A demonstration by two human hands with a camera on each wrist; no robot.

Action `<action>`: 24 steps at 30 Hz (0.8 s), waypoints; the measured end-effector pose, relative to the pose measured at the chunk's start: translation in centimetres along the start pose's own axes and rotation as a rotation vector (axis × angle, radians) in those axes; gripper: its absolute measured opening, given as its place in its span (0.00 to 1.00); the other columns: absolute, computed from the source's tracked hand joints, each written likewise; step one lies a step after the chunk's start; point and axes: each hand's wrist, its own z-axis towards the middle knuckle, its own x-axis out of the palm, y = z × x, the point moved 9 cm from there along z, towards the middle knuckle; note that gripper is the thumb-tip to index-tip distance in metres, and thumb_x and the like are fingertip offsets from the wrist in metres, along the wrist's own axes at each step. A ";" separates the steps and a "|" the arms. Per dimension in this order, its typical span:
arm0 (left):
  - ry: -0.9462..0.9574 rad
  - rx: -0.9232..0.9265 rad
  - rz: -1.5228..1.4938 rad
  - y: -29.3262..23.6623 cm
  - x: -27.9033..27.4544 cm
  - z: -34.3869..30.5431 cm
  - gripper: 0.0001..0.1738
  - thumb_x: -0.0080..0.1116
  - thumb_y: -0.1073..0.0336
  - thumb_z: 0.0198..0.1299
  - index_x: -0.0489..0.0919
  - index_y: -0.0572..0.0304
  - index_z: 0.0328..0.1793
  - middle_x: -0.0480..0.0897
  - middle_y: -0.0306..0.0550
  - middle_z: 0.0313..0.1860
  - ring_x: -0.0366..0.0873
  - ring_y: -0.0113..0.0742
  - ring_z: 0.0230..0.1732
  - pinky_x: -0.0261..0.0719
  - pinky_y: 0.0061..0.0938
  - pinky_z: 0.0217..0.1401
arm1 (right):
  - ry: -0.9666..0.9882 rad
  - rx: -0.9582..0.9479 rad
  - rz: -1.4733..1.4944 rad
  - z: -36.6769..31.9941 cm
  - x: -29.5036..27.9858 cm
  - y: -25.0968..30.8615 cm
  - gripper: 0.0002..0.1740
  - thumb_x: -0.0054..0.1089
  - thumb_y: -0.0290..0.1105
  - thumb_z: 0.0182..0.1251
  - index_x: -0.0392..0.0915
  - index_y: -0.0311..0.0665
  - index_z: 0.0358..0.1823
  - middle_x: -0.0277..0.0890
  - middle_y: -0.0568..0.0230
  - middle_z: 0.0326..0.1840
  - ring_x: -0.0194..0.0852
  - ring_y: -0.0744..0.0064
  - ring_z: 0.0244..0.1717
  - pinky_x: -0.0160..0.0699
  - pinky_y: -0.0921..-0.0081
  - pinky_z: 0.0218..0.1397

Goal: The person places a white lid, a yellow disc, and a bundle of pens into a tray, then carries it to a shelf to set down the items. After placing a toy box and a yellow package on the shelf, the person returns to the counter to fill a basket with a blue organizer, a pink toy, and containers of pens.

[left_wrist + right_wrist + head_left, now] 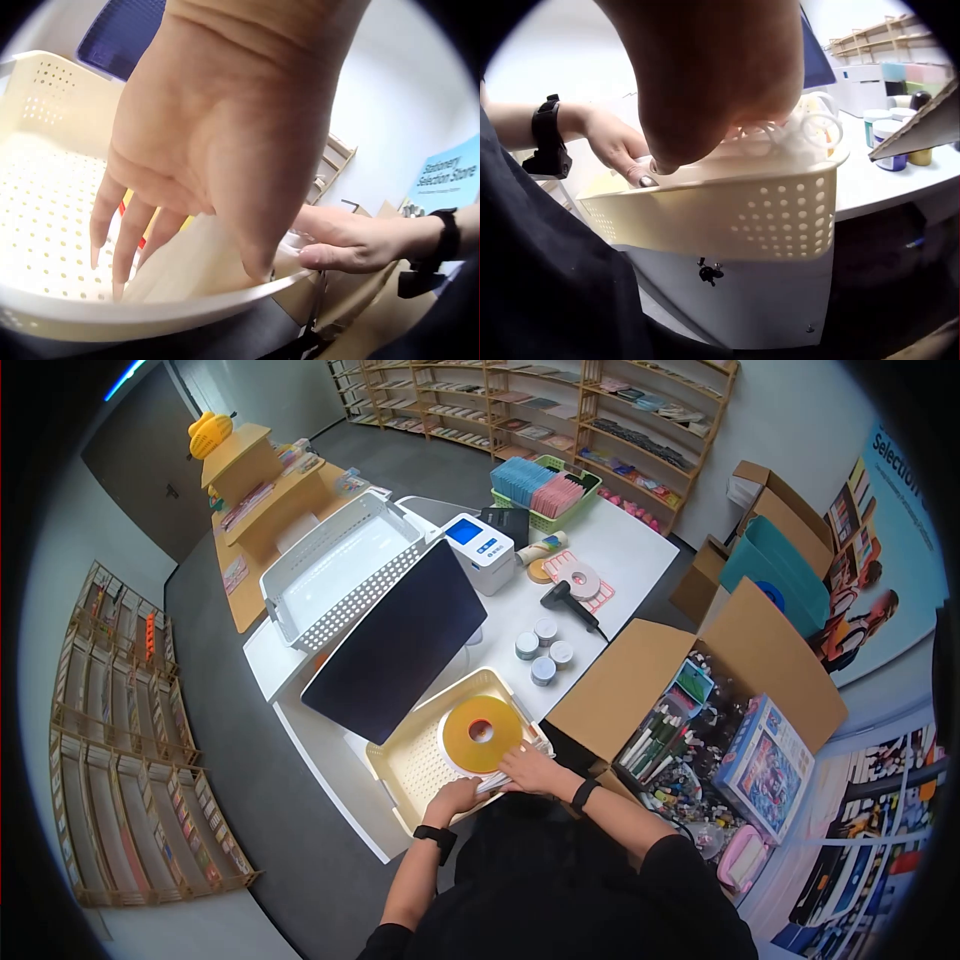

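Note:
A cream perforated basket stands at the near table edge, holding a large yellow disc with a round hole at its middle. Over the near rim reaches my left hand, fingers pointing down inside. In the left wrist view, it holds a pale translucent bundle between fingers and thumb. My right hand grips the bundle's other end at the basket's right corner. Some white rings show under it in the right wrist view. Its fingertips are hidden there behind the palm.
A dark monitor leans behind the basket. Several small jars and a black handheld scanner lie to the right. An open cardboard box full of stationery stands close by my right arm. A white basket sits at the back left.

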 end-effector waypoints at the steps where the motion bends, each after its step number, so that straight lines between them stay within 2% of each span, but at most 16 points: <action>1: 0.098 -0.038 -0.004 0.1 0.2 0.1 0.31 0.54 0.41 0.57 0.75 0.59 0.56 0.81 0.64 0.46 0.79 0.56 0.49 0.76 0.43 0.52 | -0.007 0.010 -0.001 0.0 -0.5 0.0 0.24 0.58 0.49 0.59 0.71 0.37 0.47 0.70 0.58 0.48 0.66 0.58 0.56 0.63 0.58 0.61; 3: 0.067 0.001 0.000 -1.5 -2.1 -0.9 0.34 0.53 0.38 0.56 0.75 0.59 0.57 0.80 0.64 0.47 0.79 0.56 0.50 0.75 0.43 0.53 | -0.017 0.043 0.015 0.0 -1.6 -0.2 0.26 0.57 0.49 0.61 0.71 0.36 0.51 0.69 0.55 0.52 0.64 0.55 0.60 0.57 0.55 0.67; 4: 0.036 0.038 -0.009 -2.4 -3.4 -1.2 0.37 0.52 0.36 0.55 0.75 0.59 0.58 0.80 0.64 0.48 0.78 0.57 0.50 0.75 0.43 0.53 | -0.024 0.058 0.012 0.0 -2.7 -0.4 0.26 0.57 0.49 0.61 0.71 0.36 0.51 0.69 0.55 0.52 0.64 0.55 0.60 0.57 0.55 0.67; 5: 0.003 0.026 -0.008 -2.2 -4.3 -0.9 0.38 0.54 0.34 0.53 0.75 0.60 0.58 0.81 0.63 0.47 0.78 0.56 0.51 0.75 0.43 0.54 | -0.105 0.084 -0.008 -0.2 -4.4 -0.9 0.26 0.57 0.48 0.60 0.71 0.36 0.52 0.69 0.53 0.52 0.64 0.54 0.60 0.56 0.55 0.68; 6: -0.001 -0.019 -0.015 -2.7 -5.9 -1.0 0.36 0.54 0.38 0.56 0.74 0.59 0.61 0.80 0.59 0.51 0.77 0.53 0.54 0.74 0.40 0.56 | -0.186 0.115 -0.030 -0.4 -6.5 -1.2 0.26 0.57 0.48 0.60 0.71 0.35 0.52 0.69 0.52 0.53 0.64 0.54 0.60 0.55 0.54 0.69; 7: -0.086 0.011 0.022 -3.9 -8.0 -1.1 0.34 0.55 0.39 0.56 0.74 0.59 0.59 0.80 0.60 0.49 0.78 0.54 0.51 0.75 0.41 0.55 | -0.159 0.168 -0.040 -0.4 -8.7 -1.7 0.24 0.59 0.44 0.60 0.71 0.35 0.51 0.68 0.50 0.54 0.63 0.52 0.61 0.58 0.56 0.67; 8: -0.171 0.047 0.060 -5.1 -9.9 -0.8 0.33 0.55 0.40 0.56 0.75 0.59 0.57 0.81 0.61 0.46 0.79 0.55 0.49 0.76 0.43 0.53 | -0.165 0.201 -0.047 -1.1 -10.2 -2.2 0.24 0.59 0.44 0.60 0.71 0.35 0.51 0.68 0.50 0.54 0.63 0.52 0.61 0.58 0.56 0.67; 10: -0.303 0.160 0.084 -7.3 -12.3 0.6 0.27 0.55 0.46 0.59 0.76 0.59 0.56 0.81 0.59 0.45 0.79 0.55 0.48 0.76 0.42 0.52 | -0.325 0.304 0.051 -3.4 -13.8 -3.7 0.21 0.62 0.35 0.56 0.71 0.35 0.49 0.68 0.51 0.53 0.62 0.52 0.61 0.59 0.57 0.66; 11: -0.321 0.162 0.085 -8.3 -13.0 1.6 0.22 0.55 0.52 0.59 0.76 0.59 0.54 0.81 0.57 0.45 0.79 0.54 0.48 0.76 0.42 0.51 | -0.384 0.333 0.068 -4.9 -15.4 -4.3 0.17 0.60 0.30 0.56 0.72 0.34 0.47 0.69 0.52 0.51 0.65 0.53 0.58 0.64 0.61 0.62; 12: -0.306 0.190 0.101 -10.4 -13.8 1.9 0.22 0.55 0.52 0.59 0.76 0.59 0.54 0.81 0.57 0.45 0.79 0.54 0.48 0.76 0.42 0.51 | -0.395 0.365 0.058 -6.6 -16.9 -4.6 0.17 0.60 0.30 0.56 0.72 0.34 0.47 0.69 0.52 0.51 0.65 0.53 0.58 0.64 0.61 0.62; 14: -0.435 0.322 0.082 -15.8 -16.2 1.7 0.20 0.56 0.56 0.59 0.76 0.58 0.54 0.82 0.57 0.45 0.79 0.53 0.48 0.76 0.42 0.50 | -0.540 0.482 0.136 -11.5 -21.0 -5.2 0.13 0.59 0.28 0.56 0.73 0.33 0.43 0.71 0.54 0.47 0.70 0.55 0.51 0.70 0.64 0.55; 16: -0.411 0.440 0.053 -19.7 -16.2 2.8 0.18 0.56 0.59 0.59 0.76 0.60 0.53 0.82 0.56 0.44 0.79 0.53 0.46 0.77 0.42 0.48 | -0.625 0.606 0.054 -16.7 -24.3 -5.2 0.09 0.58 0.26 0.57 0.74 0.33 0.40 0.72 0.57 0.43 0.73 0.56 0.45 0.74 0.66 0.49; 18: -0.413 0.517 0.064 -23.1 -15.9 3.5 0.17 0.55 0.61 0.58 0.76 0.60 0.52 0.82 0.56 0.44 0.79 0.53 0.45 0.77 0.41 0.46 | -0.757 0.739 0.011 -22.3 -26.9 -4.9 0.08 0.58 0.25 0.57 0.74 0.33 0.38 0.72 0.57 0.42 0.73 0.55 0.43 0.74 0.65 0.47; 22: -0.435 0.733 0.001 -28.9 -14.3 3.1 0.15 0.55 0.66 0.57 0.76 0.61 0.51 0.81 0.55 0.42 0.79 0.54 0.43 0.77 0.40 0.45 | -0.745 1.111 -0.077 -33.4 -25.8 -4.1 0.08 0.58 0.26 0.58 0.73 0.33 0.39 0.72 0.55 0.41 0.72 0.53 0.44 0.72 0.62 0.47; 23: -0.407 0.754 0.025 -29.8 -13.8 3.3 0.17 0.56 0.66 0.57 0.75 0.60 0.53 0.80 0.55 0.45 0.78 0.55 0.45 0.77 0.40 0.46 | -0.663 1.212 -0.088 -35.5 -24.7 -3.5 0.09 0.59 0.26 0.58 0.73 0.33 0.40 0.71 0.56 0.42 0.70 0.52 0.47 0.70 0.62 0.50; 24: -0.390 0.778 0.032 -30.8 -13.4 3.4 0.17 0.56 0.66 0.57 0.75 0.60 0.53 0.80 0.55 0.45 0.78 0.55 0.45 0.77 0.40 0.46 | -0.672 1.238 -0.098 -37.2 -23.9 -2.5 0.09 0.59 0.26 0.58 0.73 0.33 0.40 0.71 0.56 0.42 0.70 0.52 0.47 0.70 0.62 0.50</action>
